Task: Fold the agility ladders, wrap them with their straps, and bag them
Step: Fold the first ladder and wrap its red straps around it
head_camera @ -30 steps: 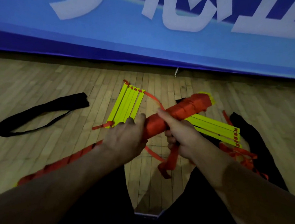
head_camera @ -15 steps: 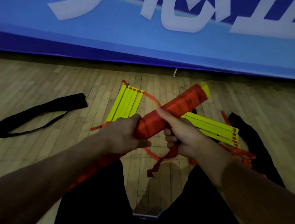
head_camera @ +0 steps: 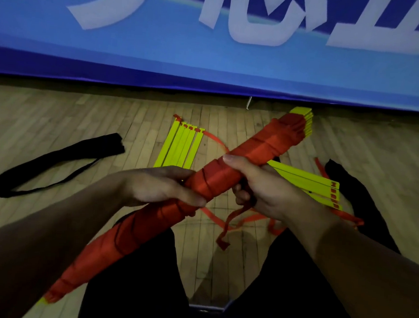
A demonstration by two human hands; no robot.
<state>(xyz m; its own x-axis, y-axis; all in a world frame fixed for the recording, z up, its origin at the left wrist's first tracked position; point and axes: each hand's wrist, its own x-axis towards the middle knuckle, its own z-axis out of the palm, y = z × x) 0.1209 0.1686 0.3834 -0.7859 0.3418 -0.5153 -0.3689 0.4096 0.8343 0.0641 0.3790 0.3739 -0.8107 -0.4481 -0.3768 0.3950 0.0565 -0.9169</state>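
I hold a folded agility ladder (head_camera: 229,175), its yellow rungs stacked and bound almost end to end in orange strap, diagonally above my lap, with its far end up and to the right toward the blue banner (head_camera: 211,63) and its near end low at the left by my forearm. My left hand (head_camera: 161,187) grips the bundle near its middle, fingers curled over the top and thumb along the near side. My right hand (head_camera: 263,188) clasps it just beyond, thumb laid flat along the upper face and fingers curled beneath, where they also pinch the loose strap tail (head_camera: 228,225), which hangs down between my knees and ends in a short folded tip. Yellow rung ends show bare at both tips of the bundle. On the wooden floor (head_camera: 56,121) beyond my hands lie two more ladders not yet wrapped: one stack of yellow rungs (head_camera: 179,146) straight ahead, fanned slightly, with orange strap trailing from its far end, and a second stack (head_camera: 311,184) to the right, partly hidden behind my right hand, its orange straps loose on the boards around it. A black carry bag (head_camera: 60,159) with a thin shoulder strap lies flat at the left, well apart from the ladders; another black bag (head_camera: 346,184) lies at the right, just beside the second stack.
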